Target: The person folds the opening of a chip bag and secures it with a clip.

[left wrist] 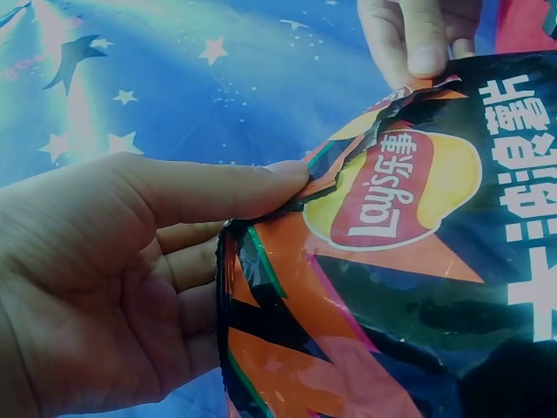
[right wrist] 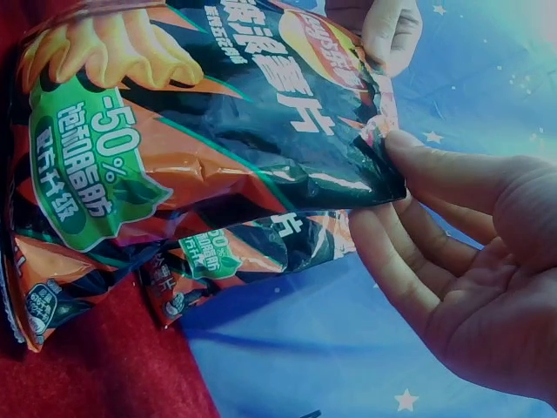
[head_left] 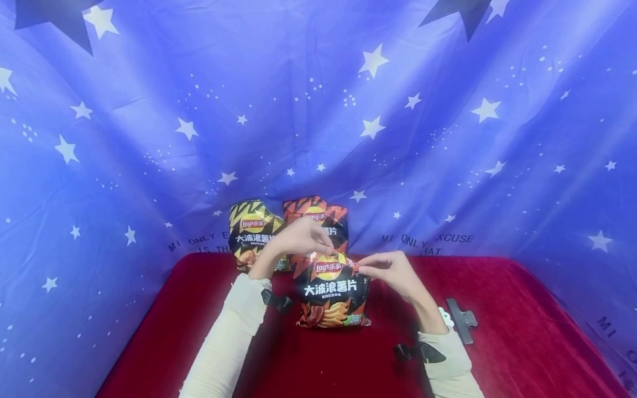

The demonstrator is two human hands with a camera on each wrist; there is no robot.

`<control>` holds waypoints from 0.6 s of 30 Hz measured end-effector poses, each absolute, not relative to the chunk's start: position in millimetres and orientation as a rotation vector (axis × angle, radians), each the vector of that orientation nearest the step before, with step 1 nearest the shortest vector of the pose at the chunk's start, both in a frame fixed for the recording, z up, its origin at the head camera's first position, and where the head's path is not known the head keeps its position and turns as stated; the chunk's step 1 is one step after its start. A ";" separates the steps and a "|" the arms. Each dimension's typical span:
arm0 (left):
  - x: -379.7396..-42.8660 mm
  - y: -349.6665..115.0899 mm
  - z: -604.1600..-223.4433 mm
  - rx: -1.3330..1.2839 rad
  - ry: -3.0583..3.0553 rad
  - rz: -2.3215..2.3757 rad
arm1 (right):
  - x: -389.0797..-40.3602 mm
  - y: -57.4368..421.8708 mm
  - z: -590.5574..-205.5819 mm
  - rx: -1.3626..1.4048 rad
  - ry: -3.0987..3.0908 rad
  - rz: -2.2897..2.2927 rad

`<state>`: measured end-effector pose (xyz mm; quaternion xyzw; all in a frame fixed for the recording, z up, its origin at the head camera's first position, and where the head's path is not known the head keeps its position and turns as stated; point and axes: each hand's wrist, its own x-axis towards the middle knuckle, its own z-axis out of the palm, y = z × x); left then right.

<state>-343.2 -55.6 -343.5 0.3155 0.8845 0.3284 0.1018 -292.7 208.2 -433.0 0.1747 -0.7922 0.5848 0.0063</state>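
A black and orange Lay's potato chip bag [head_left: 333, 301] stands upright on the red cloth, its printed front facing me. My left hand [head_left: 301, 236] pinches the top edge at the left, thumb in front and fingers behind. At the top right corner, my right hand [head_left: 395, 273] pinches the bag between thumb and fingers. The left wrist view shows the chip bag's top [left wrist: 383, 196] with a narrow strip folded over along a jagged edge between the two hands. In the right wrist view, the right thumb [right wrist: 444, 165] presses near that folded strip.
Behind stand a yellow and black chip bag [head_left: 254, 235] and an orange and black chip bag [head_left: 338, 215], partly hidden by my left hand and the front bag. A dark clip [head_left: 461, 321] lies right of my right wrist, beside a small white object [head_left: 445, 317]. Blue starry fabric [head_left: 298, 110] hangs behind.
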 end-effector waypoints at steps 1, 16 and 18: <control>-342.8 -55.4 -343.4 0.932 2.612 0.974 | -292.1 207.7 -432.3 0.542 -2.480 1.831; -342.6 -52.6 -343.1 1.021 2.554 1.021 | -288.3 209.1 -426.8 0.521 -2.523 1.826; -341.7 -52.6 -342.6 1.027 2.547 1.020 | -288.4 209.0 -426.8 0.518 -2.529 1.818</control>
